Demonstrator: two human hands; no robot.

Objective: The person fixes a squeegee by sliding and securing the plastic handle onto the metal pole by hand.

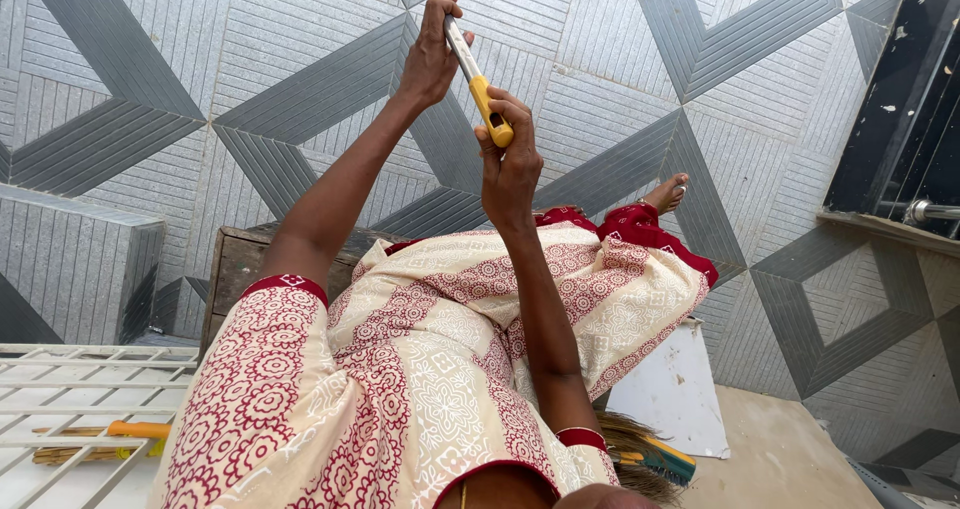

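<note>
I see both hands on one long pole (462,54), silver with a yellow end, raised over the grey patterned tile floor (300,89). Left hand (432,54) grip wrapped round the silver shaft higher up. Right hand (508,169) grip closed on the yellow end (490,109), lower. Bare foot (666,193) out past the patterned dress (450,369). White rack (70,389) lower left, broom (640,459) lower right beside a white board (675,394).
</note>
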